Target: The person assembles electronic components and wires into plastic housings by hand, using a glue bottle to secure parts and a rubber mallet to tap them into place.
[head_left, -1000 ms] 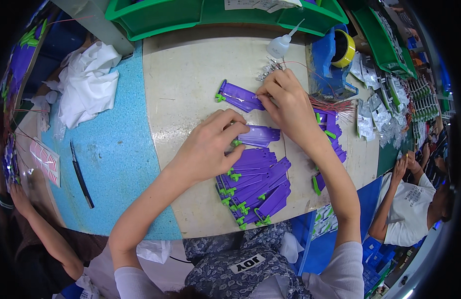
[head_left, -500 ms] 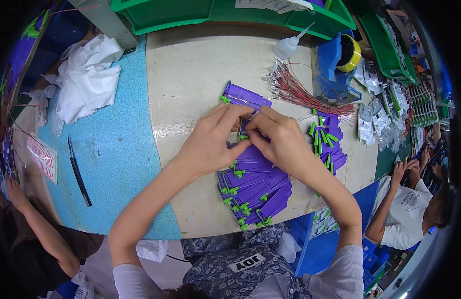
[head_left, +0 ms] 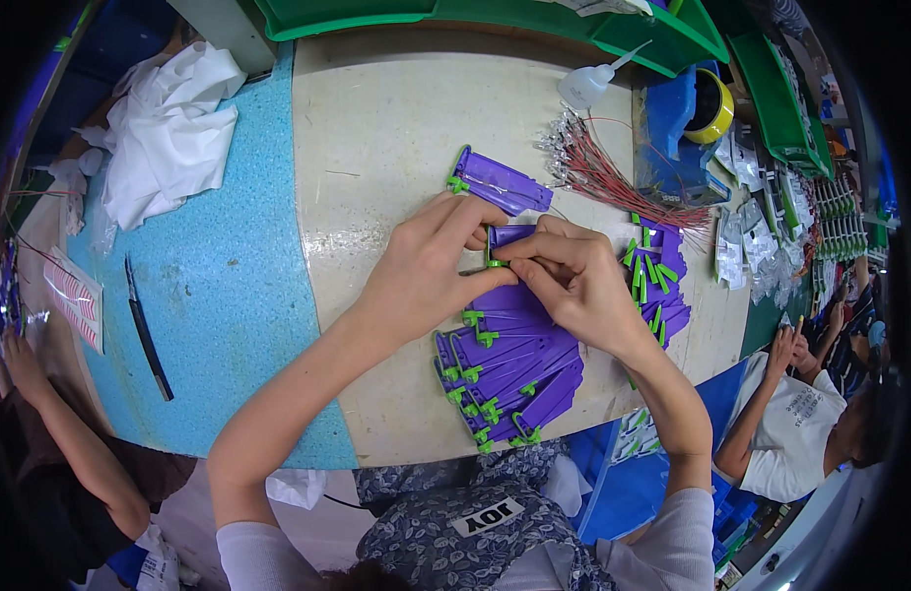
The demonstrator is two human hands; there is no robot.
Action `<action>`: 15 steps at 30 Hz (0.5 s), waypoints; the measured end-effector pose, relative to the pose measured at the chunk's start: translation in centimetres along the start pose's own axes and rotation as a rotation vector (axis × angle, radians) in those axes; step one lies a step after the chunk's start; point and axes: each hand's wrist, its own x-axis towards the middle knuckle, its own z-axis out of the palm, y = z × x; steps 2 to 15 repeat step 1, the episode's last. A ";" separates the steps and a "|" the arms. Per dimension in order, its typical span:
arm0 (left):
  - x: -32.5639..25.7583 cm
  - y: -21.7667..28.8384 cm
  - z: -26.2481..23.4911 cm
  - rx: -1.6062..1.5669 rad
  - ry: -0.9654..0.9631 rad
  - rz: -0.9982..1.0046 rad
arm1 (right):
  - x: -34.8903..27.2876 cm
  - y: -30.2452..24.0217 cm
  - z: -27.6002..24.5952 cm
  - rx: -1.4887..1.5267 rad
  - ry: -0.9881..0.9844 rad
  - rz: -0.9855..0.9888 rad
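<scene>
Over the middle of the bench, both hands work on one purple plastic piece with a green clip (head_left: 511, 234). My left hand (head_left: 438, 254) pinches its left end between thumb and fingers. My right hand (head_left: 576, 279) has thumb and forefinger closed at the green clip; a small part between them would be hidden. Just beyond lies another purple piece (head_left: 505, 180) with a green end. Nearer me, several purple pieces with green clips (head_left: 514, 379) overlap in a fan. To the right of my right hand, loose green clips (head_left: 655, 276) rest on more purple pieces.
Red wires (head_left: 613, 172) lie bundled beside a white squeeze bottle (head_left: 585, 87) and a yellow tape roll (head_left: 711, 106). Green bins (head_left: 347, 18) line the back. Black tweezers (head_left: 148, 330) and white cloth (head_left: 174, 133) are on the blue mat (head_left: 229, 266). Other people sit at both sides.
My right hand has drawn slightly right and its fingers have shifted, showing more of the held purple piece. The whole view has shifted a little.
</scene>
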 end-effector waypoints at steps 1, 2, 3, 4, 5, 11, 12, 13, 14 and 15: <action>0.0 0.2 0.1 0.009 0.008 -0.009 | 0.1 0.2 0.0 -0.094 0.012 -0.081; 0.0 0.2 0.1 0.009 0.008 -0.009 | 0.1 0.2 0.0 -0.094 0.012 -0.081; 0.0 0.2 0.1 0.009 0.008 -0.009 | 0.1 0.2 0.0 -0.094 0.012 -0.081; 0.0 0.2 0.1 0.009 0.008 -0.009 | 0.1 0.2 0.0 -0.094 0.012 -0.081; 0.0 0.2 0.1 0.009 0.008 -0.009 | 0.1 0.2 0.0 -0.094 0.012 -0.081; 0.0 0.2 0.1 0.009 0.008 -0.009 | 0.1 0.2 0.0 -0.094 0.012 -0.081; 0.0 0.2 0.1 0.009 0.008 -0.009 | 0.1 0.2 0.0 -0.094 0.012 -0.081; 0.0 0.2 0.1 0.009 0.008 -0.009 | 0.1 0.2 0.0 -0.094 0.012 -0.081; 0.0 0.2 0.1 0.009 0.008 -0.009 | 0.1 0.2 0.0 -0.094 0.012 -0.081; 0.0 0.2 0.1 0.009 0.008 -0.009 | 0.1 0.2 0.0 -0.094 0.012 -0.081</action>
